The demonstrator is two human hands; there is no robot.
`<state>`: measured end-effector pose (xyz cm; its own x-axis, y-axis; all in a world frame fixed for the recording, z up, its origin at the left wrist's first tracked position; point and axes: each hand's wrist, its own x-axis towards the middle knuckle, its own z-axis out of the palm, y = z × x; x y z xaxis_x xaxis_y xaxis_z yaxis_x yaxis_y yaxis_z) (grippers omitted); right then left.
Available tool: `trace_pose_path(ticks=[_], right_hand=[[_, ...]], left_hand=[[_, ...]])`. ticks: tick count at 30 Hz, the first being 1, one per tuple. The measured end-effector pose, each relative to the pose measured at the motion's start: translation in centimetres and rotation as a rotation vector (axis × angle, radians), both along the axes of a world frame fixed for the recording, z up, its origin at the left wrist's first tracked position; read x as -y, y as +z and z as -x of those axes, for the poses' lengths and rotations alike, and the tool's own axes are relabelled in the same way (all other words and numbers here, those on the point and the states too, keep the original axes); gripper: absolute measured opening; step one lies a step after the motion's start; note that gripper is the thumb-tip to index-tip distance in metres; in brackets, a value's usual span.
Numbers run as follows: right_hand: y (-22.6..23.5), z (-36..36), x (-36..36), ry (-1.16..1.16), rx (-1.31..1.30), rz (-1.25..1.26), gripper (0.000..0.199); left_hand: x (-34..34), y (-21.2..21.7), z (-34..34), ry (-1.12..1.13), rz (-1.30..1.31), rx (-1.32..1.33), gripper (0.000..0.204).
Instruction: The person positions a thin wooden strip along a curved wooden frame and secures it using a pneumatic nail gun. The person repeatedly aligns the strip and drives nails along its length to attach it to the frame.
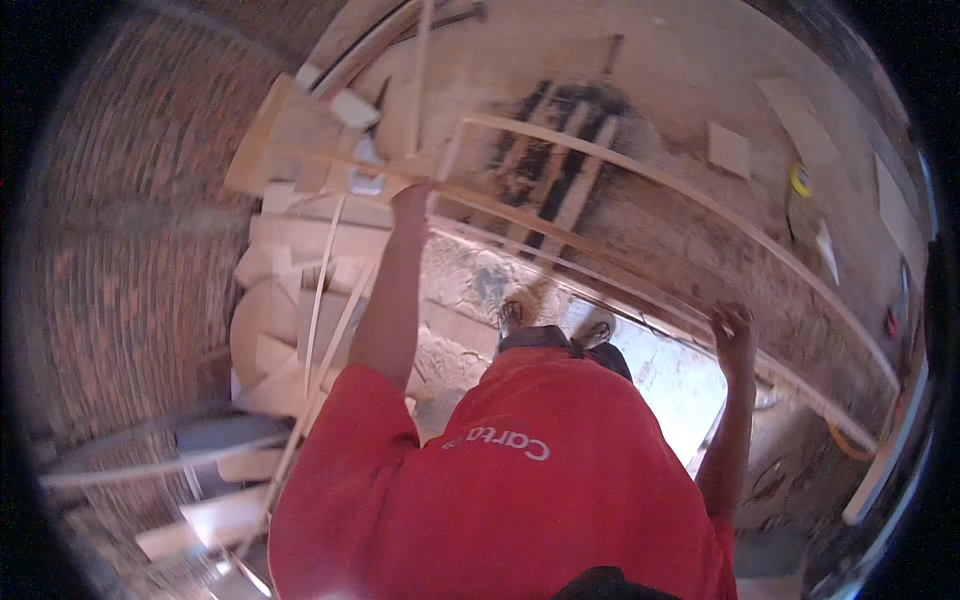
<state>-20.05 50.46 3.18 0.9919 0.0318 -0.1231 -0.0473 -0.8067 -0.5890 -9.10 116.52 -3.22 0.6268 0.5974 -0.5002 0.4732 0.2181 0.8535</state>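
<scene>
Judging remotely, I'd call the handling unfinished: left hand (411,195) at a long wooden strip (530,221), right hand (733,321) beside it; grips and remaining steps I can't tell.

Left hand (412,194) on wooden strip (500,209), right hand (733,322) near it; red shirt (550,500)

A reddish brick wall (120,290) lines the left, and bright light (665,375) whitens the dusty floor (450,362).

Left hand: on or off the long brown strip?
On, apparently: the left hand overlaps the long brown strip; blur hides the grip.
</scene>
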Motion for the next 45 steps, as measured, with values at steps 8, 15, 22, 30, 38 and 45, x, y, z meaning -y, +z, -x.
trace_pose_path(ticks=[8,15,22,30,38,45], right_hand=[[-1.8,-0.3,1.6,0.052,-0.063,-0.055,0.025],[-4.8,-1.0,1.5,0.146,-0.063,-0.113,0.022],[-6.3,-0.2,2.6,0.172,-0.069,-0.117,0.021],[-7.4,0.6,2.1,0.139,0.057,0.033,0.02],[-1.8,1.4,-1.6,0.107,0.244,0.155,0.041],[-1.8,7.6,-4.2,-0.109,0.396,0.022,0.03]], left_hand=[[3.5,2.2,3.0,-0.023,-0.167,0.027,0.034],[-2.3,-4.1,3.5,-0.148,-0.394,-0.257,0.06],[-0.5,-3.8,3.0,-0.247,-0.494,-0.368,0.072],[1.7,2.2,5.1,-0.304,-0.971,-0.445,0.065],[4.3,1.9,9.2,-0.167,-1.115,-0.176,0.043],[12.0,-3.9,20.5,-1.377,-0.772,-0.646,0.074]])
